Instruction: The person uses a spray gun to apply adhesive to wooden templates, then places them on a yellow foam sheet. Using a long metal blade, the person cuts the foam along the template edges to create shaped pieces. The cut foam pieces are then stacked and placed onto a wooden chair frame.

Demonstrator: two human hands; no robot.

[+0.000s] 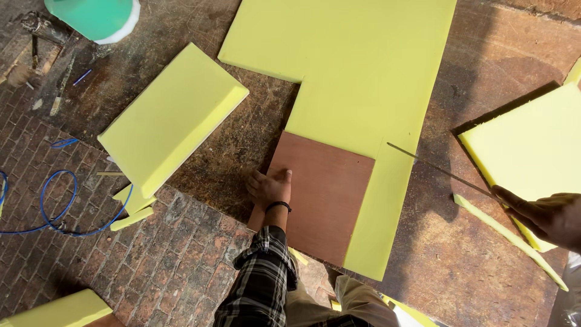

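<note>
My left hand (270, 186) rests flat on the left edge of a brown square board (324, 194), fingers spread. The board lies on a large yellow foam sheet (363, 72) with a stepped outline, spread over a worn wooden surface (460, 254). My right hand (548, 217) at the right edge grips a long thin blade (439, 169) whose tip points toward the foam sheet's right edge, above the board's upper right corner. The blade hangs above the wood, apart from the foam.
A thick yellow foam block (172, 115) lies at the left edge of the wood. Another foam slab (532, 145) and a thin foam strip (511, 239) lie right. Small offcuts (133, 209), a blue cable (57, 206) and a green tub (94, 18) sit around the brick floor.
</note>
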